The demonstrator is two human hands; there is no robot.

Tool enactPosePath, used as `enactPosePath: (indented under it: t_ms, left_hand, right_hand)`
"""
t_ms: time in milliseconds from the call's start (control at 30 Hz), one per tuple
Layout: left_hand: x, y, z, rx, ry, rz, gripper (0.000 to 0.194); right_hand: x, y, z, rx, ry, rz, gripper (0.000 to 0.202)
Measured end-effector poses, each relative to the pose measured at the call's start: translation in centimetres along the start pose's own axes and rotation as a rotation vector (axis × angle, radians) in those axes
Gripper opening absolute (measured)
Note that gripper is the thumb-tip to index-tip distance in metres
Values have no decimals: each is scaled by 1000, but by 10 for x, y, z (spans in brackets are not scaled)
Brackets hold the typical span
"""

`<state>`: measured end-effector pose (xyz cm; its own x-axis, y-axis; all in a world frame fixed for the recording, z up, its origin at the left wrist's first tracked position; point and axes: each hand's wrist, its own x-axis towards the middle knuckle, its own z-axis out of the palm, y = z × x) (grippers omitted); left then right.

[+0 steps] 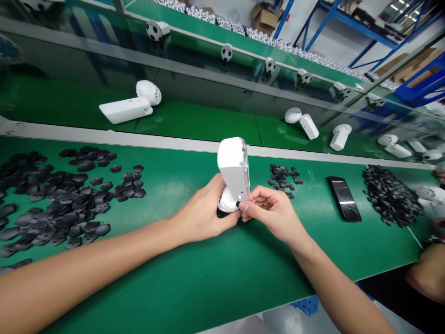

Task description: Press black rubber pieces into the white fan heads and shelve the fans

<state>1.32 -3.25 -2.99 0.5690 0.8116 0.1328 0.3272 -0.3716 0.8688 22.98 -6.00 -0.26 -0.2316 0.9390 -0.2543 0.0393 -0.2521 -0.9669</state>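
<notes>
The left hand's grip (203, 211) was closed around the rounded lower end of a white plastic handheld fan body (233, 174), palm cupped under its ball-shaped head while the fingers wrapped behind it. The right hand (273, 211) was pinched shut, thumb and forefinger pressed together on a small black piece right at the fan's lower front edge (too small to tell its shape, though it looked like one of the loose black parts lying about). Both hands met at that one spot, touching the fan and nearly touching each other.

The fan stood upright above the green bench (208, 278), held clear of it, its long axis running almost vertical with the flat rectangular handle end uppermost and tilted slightly away from the person. So the working point lay at the bottom of the fan, just left of the right hand's fingertips and directly above the left palm; the right hand was the nearer one to it.

To the left lay a wide scatter of flat black hexagonal plastic pieces (66, 199), and a smaller cluster of black pieces (283, 175) sat just right of the fan. A black smartphone (344, 198) lay flat farther right, beside another heap of black pieces (391, 195). More white fans (128, 105) rested on the conveyor belt behind.
</notes>
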Motion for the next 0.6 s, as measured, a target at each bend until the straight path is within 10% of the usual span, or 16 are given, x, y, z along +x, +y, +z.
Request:
enactPosePath:
  t_ms: [600]
  left_hand:
    - [-3,-1,5,53,98,122,43]
  right_hand:
    - [0,8,13,-165,84,-138,22]
